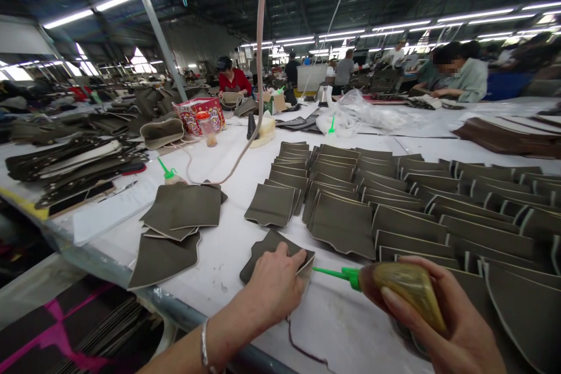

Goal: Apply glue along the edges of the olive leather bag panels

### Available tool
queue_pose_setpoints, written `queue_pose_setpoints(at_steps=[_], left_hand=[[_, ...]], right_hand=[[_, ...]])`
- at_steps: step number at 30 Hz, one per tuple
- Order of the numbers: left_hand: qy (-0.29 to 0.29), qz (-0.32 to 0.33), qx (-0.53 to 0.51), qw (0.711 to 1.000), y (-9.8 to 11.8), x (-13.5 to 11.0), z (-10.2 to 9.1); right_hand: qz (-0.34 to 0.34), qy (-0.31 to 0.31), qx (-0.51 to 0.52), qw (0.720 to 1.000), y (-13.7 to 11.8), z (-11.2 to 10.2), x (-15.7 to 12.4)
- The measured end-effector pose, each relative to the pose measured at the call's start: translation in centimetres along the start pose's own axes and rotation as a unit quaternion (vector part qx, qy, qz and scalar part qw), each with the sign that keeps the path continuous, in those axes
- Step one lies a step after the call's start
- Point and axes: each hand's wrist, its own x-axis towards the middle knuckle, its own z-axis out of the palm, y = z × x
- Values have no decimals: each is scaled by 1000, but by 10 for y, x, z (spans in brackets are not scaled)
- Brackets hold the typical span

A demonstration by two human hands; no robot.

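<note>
My left hand (274, 286) presses on a dark olive leather piece (265, 248) lying flat on the white table (245, 204), with the fingers curled over its near edge. My right hand (447, 318) is wrapped round a squeeze bottle of amber glue (407, 283). The bottle's green nozzle (335, 273) points left at the right edge of that piece. Several rows of similar olive pieces (394, 198) overlap across the table to the right and behind.
A loose stack of olive pieces (182, 210) and a second green-capped glue bottle (169, 174) lie to the left. A hose (262, 41) hangs from above. A red patterned bag (199, 114) stands further back, with other people working at the tables behind it.
</note>
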Motion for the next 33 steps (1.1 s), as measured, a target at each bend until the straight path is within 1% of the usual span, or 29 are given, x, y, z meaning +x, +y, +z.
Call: queue_pose_setpoints(at_steps=[3, 6, 10, 12, 16, 19, 21, 24, 26, 28, 31, 33], left_hand=[[-3, -6, -6, 1000, 2, 0, -2], [-7, -6, -7, 1000, 2, 0, -2], [-8, -7, -13, 1000, 2, 0, -1], [-13, -13, -16, 1000, 2, 0, -2], [-26, -7, -17, 999, 1, -1, -6], [-25, 0, -15, 1000, -1, -1, -5], [-21, 4, -17, 1000, -2, -1, -3], [-16, 11, -24, 1000, -4, 0, 0], [-13, 15, -28, 999, -4, 0, 2], [-8, 19, -32, 999, -5, 0, 2], [-8, 25, -38, 999, -6, -1, 2], [-12, 24, -41, 999, -6, -1, 1]], right_hand=[[-21, -33, -30, 999, 0, 4, 3], [-28, -30, -41, 998, -3, 10, 6], [-64, -14, -97, 993, -8, 16, 8], [-72, -13, -113, 991, -8, 17, 8], [-39, -35, -96, 994, -6, 16, 8], [-18, -19, -88, 996, -5, 15, 9], [-18, -15, -89, 996, -5, 15, 9], [-22, -43, -83, 995, -2, 15, 11], [-11, -57, -70, 996, 0, 14, 11], [-1, -47, -58, 997, 0, 14, 11], [16, -24, -53, 998, -7, 15, 8], [28, -30, -44, 998, -13, 16, 6]])
